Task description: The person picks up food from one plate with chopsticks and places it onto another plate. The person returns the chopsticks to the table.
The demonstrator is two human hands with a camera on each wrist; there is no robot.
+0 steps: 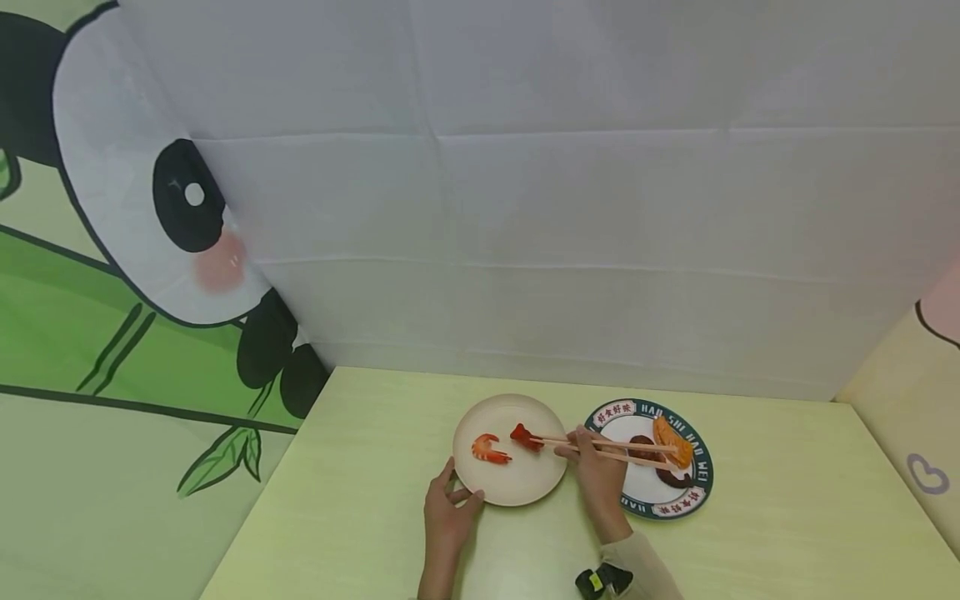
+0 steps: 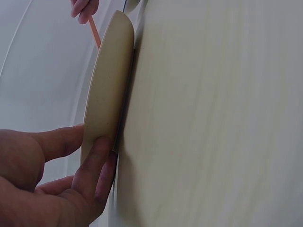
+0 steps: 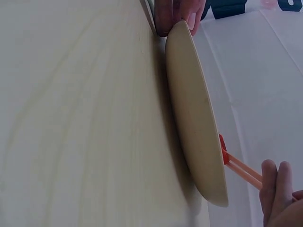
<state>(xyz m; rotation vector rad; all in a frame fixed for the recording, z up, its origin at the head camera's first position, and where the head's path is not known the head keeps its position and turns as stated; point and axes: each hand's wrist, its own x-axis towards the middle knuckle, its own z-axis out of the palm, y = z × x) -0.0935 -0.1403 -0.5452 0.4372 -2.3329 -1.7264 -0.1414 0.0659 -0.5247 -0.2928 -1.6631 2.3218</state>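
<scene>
My left hand (image 1: 448,512) grips the near left rim of a round beige plate (image 1: 512,492), with the thumb on the rim and fingers against its outer side (image 2: 105,104). On that plate lies an orange-and-white shrimp (image 1: 491,456). My right hand (image 1: 600,479) holds a pair of light wooden chopsticks (image 1: 557,440). Their tips meet a small red food piece (image 1: 524,435) over the plate's right half; in the right wrist view the red piece (image 3: 223,147) shows just past the rim. Whether it touches the plate's surface is hidden.
Right of the beige plate, partly behind my right hand, sits a white plate with a dark green lettered rim (image 1: 703,462). It bears an orange-brown piece (image 1: 667,433) and dark brown pieces (image 1: 670,477). A white cloth wall (image 1: 525,317) rises behind the pale yellow table (image 1: 787,500).
</scene>
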